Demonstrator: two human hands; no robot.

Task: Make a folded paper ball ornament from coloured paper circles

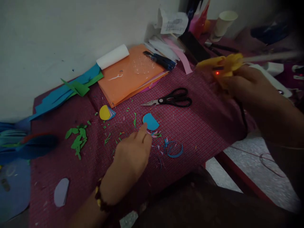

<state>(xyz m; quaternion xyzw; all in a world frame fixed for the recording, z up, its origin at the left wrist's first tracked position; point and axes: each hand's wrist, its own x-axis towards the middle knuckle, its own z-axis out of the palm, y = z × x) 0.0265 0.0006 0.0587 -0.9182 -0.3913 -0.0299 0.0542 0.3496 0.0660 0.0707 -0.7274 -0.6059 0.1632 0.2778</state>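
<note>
My left hand rests low over the red checked cloth, fingers curled, its forefinger tip touching the edge of a blue paper petal shape. My right hand is raised at the right and grips a yellow glue gun with a small red light lit; its black cord hangs down. The nozzle end is smeared by motion. Black-handled scissors lie shut between the two hands.
Orange paper sheets with a white roll lie by the wall. A yellow and blue stack of petals, green scraps, blue strip cuttings and a lilac petal dot the cloth. A paper cup stands far right.
</note>
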